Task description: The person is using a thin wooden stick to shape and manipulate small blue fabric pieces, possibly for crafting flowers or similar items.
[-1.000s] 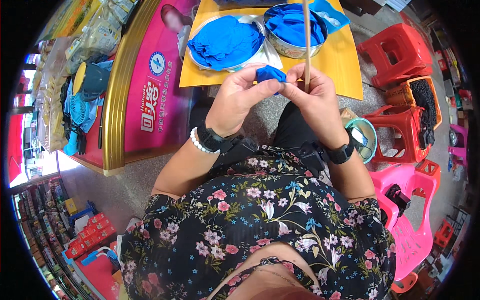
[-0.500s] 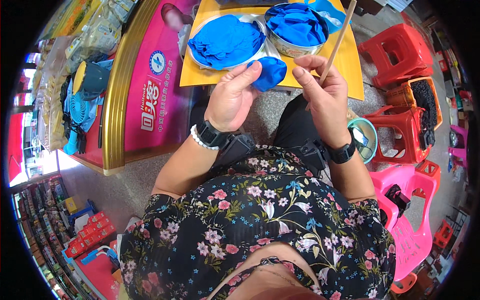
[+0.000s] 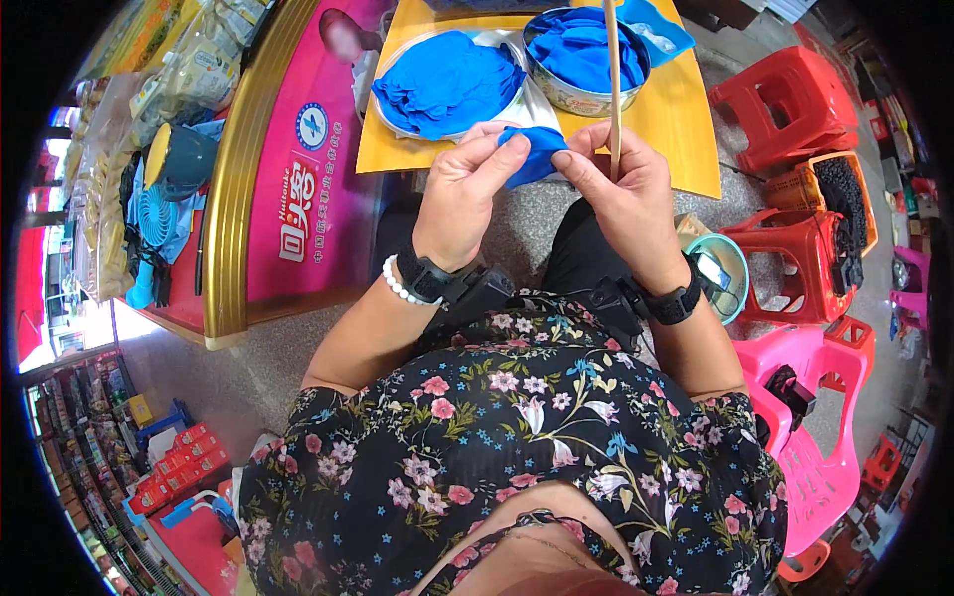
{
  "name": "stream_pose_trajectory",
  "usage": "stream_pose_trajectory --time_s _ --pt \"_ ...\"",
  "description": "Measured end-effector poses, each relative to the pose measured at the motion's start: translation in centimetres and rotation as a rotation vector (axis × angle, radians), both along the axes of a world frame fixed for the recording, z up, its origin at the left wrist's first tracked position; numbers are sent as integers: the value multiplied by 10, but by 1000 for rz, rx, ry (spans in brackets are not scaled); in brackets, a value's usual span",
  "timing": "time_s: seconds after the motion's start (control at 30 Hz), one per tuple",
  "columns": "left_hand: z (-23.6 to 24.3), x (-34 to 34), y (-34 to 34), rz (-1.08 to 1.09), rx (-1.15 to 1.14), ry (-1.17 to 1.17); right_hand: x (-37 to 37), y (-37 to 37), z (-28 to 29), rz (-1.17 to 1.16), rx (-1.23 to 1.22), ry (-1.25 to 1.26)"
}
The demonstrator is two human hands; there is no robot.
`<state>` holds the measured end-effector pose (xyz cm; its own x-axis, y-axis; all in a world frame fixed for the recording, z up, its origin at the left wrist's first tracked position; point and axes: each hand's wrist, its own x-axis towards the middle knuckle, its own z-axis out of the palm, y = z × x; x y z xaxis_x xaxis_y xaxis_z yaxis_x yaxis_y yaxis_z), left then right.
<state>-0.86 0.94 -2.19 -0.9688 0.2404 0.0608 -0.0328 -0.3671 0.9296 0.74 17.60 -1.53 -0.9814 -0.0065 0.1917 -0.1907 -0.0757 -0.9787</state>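
Note:
Between my hands, just off the near edge of the yellow tabletop, is a small blue fabric piece [image 3: 535, 157]. My left hand [image 3: 465, 194] pinches its left side between thumb and fingers. The thumb and fingertips of my right hand [image 3: 628, 194] close on its right corner. A thin wooden stick [image 3: 613, 89] stands up through the fingers of that same right hand. Beyond my left hand, a heap of blue fabric pieces [image 3: 447, 84] fills a white plate [image 3: 386, 121]. To its right, more blue fabric [image 3: 586, 48] lies in a round tin [image 3: 586, 102].
The yellow tabletop [image 3: 686, 149] carries the plate, the tin and a light-blue container [image 3: 658, 32]. A pink counter with gold trim [image 3: 231, 219] stands at left. On the right are red stools [image 3: 785, 104], a teal bucket [image 3: 730, 263] and a pink chair [image 3: 820, 467].
My right hand has moved left and now grips the blue fabric piece too. The piece is stretched out between both hands. The stick has swung from a slant to nearly upright.

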Motion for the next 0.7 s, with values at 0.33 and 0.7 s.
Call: stream_pose_trajectory --time_s 0.33,0.7 --pt "-1 0 1 -47 -146 65 3 6 5 157 72 -76" --pt "-5 -7 -16 -94 75 -79 -40 91 -82 -151 925 -195"
